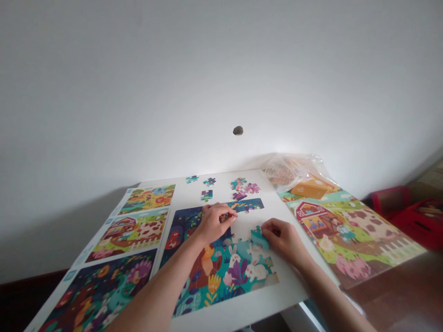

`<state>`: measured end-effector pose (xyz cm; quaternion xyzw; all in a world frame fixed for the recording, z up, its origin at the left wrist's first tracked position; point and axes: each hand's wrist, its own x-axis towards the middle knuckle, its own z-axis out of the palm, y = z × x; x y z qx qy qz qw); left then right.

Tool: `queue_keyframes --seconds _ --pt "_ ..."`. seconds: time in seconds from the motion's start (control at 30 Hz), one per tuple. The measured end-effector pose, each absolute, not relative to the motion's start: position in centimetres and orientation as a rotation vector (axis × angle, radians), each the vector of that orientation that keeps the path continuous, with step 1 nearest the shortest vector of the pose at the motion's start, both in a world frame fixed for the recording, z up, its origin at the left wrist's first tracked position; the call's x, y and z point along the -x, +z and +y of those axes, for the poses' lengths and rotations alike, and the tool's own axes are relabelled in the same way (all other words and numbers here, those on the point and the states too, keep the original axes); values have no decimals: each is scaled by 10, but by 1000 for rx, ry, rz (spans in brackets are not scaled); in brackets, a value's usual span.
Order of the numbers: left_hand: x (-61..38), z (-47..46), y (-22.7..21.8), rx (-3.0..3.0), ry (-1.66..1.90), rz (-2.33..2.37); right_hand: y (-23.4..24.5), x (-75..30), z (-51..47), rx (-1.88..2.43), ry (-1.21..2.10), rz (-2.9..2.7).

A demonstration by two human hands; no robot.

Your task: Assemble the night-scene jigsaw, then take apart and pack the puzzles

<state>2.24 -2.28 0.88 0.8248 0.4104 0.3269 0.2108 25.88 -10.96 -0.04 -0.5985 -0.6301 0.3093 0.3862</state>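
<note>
A partly assembled jigsaw puzzle [237,272] with white rabbits, a brown animal and plants lies in front of me. My left hand [216,222] is above its upper part, thumb and fingers pinched together; whatever they hold, if anything, is hidden. Just beyond those fingertips is a joined dark blue puzzle strip [254,204], separated from the main part by a gap. My right hand [282,237] pinches the edge of a teal puzzle piece [258,238] at the puzzle's upper right. Several loose puzzle pieces [207,195] lie toward the wall, including a purple piece [252,188].
On the left lies a sheet [129,230] with three printed pictures. To the right is a farm picture [353,235], with a clear plastic bag [294,168] and an orange box [309,188] on it. The white wall [173,92] has a hole [238,131].
</note>
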Motion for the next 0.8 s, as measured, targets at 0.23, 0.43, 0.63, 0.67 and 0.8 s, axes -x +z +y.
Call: queue_keyframes --seconds 0.23,0.43,0.63,0.67,0.8 --pt "-21 -24 7 -2346 870 1088 -10 -257 -122 1497 726 -1623" --pt "-21 -22 3 -2400 843 1051 -6 -259 -122 1468 796 -1641" --pt "-21 -26 6 -2415 796 1041 1 -256 -125 1517 725 -1738" --pt "-21 -27 7 -2428 783 1029 2 -256 -125 1522 715 -1747" --pt "-23 -34 16 -2504 706 896 4 -255 -125 1513 666 -1781"
